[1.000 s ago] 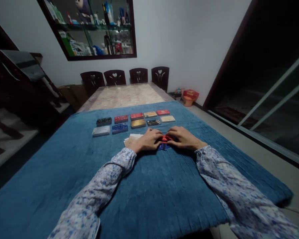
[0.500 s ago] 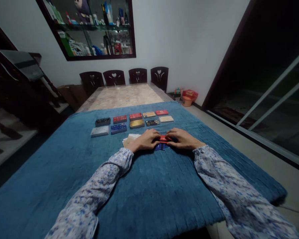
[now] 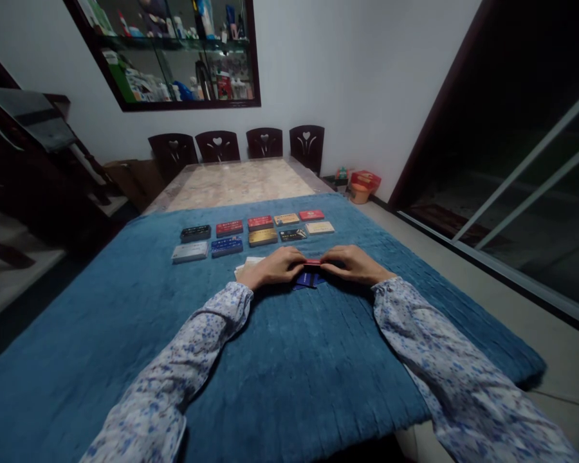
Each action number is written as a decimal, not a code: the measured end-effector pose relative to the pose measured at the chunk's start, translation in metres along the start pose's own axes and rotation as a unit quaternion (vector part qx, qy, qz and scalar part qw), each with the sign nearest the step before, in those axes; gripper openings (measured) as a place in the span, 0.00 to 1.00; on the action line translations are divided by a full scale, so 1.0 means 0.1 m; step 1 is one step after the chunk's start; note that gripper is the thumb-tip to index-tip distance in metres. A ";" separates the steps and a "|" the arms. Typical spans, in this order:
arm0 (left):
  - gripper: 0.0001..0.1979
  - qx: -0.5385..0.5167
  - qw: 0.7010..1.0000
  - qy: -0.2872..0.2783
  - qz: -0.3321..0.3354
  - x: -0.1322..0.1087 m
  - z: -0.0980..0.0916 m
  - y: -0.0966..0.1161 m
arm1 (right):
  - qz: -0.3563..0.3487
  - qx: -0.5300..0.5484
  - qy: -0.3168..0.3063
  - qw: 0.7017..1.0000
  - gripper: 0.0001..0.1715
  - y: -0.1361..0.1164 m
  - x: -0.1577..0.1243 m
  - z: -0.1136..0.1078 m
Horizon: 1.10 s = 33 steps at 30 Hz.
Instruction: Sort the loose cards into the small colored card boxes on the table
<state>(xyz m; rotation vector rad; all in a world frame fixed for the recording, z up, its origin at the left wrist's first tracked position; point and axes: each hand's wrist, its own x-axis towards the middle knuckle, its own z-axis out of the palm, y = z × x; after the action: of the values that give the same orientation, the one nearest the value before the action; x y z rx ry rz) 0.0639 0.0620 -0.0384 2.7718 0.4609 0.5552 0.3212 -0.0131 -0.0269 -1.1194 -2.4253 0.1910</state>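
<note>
Between my hands is a small stack of red cards (image 3: 312, 262), gripped at its two short ends. My left hand (image 3: 278, 265) closes on the left end, and my right hand (image 3: 351, 263) closes on the right end. Under and in front of the stack, dark blue cards (image 3: 307, 279) lie loosely on the cloth. Pale cards (image 3: 242, 265) stick out from behind my left wrist, partly hidden. Beyond my hands stand two rows of card stacks, among them a silver stack (image 3: 190, 251), a blue stack (image 3: 226, 246), a gold stack (image 3: 262, 236) and a black stack (image 3: 293, 235).
A blue cloth (image 3: 289, 360) covers the near part of the table. The bare stone tabletop (image 3: 236, 183) shows farther off, with dark chairs (image 3: 265, 143) behind it. A glass-shelved cabinet (image 3: 183, 106) is set in the wall. At the right is a dark doorway (image 3: 521, 148).
The red stack has tipped so that mostly its edge faces me, where its printed top showed before. Both hands keep hold of its ends. The whole view has shifted slightly.
</note>
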 end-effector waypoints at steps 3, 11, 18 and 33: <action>0.12 -0.014 0.999 0.024 -0.024 0.01 0.03 -0.06 | 0.010 0.003 0.038 0.999 0.18 0.06 -0.01 0.03; 0.11 -0.046 0.994 0.076 -0.063 0.00 0.09 -0.11 | 0.030 -0.025 0.098 0.994 0.15 0.22 0.00 0.17; 0.13 -0.055 0.990 0.100 -0.080 0.01 0.08 -0.06 | 0.060 -0.039 0.121 0.990 0.16 0.17 0.04 0.22; 0.21 -0.059 0.982 0.151 -0.098 0.01 0.06 -0.03 | 0.046 0.015 0.180 0.982 0.16 0.14 0.08 0.30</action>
<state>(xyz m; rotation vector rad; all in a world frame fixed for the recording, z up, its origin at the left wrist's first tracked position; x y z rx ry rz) 0.0670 0.0641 -0.0447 2.5017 0.7316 0.9269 0.3124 0.0037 -0.0550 -1.1435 -2.0482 0.0489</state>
